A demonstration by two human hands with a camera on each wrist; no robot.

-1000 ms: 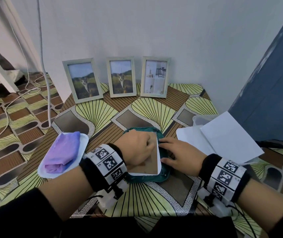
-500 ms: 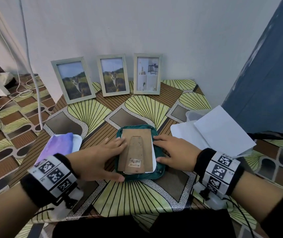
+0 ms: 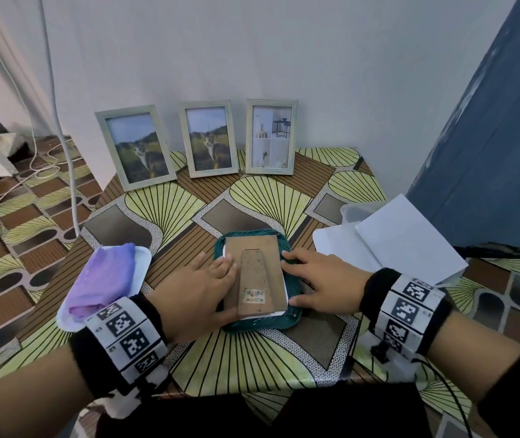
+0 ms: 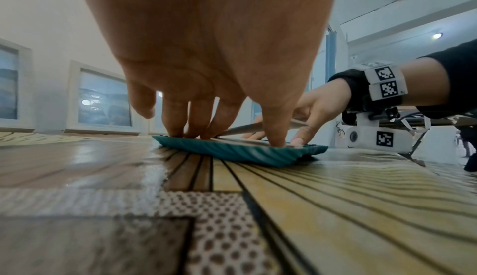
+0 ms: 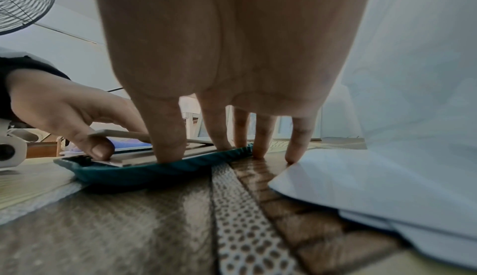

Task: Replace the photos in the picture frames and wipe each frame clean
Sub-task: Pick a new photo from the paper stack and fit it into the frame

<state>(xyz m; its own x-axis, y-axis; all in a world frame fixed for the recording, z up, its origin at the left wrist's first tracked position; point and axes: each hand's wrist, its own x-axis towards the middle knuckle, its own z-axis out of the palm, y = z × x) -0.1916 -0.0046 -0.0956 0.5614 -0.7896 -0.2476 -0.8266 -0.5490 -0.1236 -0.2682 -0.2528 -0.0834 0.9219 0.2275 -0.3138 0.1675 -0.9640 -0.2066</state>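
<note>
The left hand (image 3: 198,292) has just uncovered the backing board (image 3: 257,273); both spread hands are pressing its edges, seating it.

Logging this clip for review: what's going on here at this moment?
A person is working on a picture frame lying face down on a teal cloth, brown backing up. The left hand and right hand press at its sides. Three frames stand by the wall; a purple cloth sits left, white sheets right.
</note>
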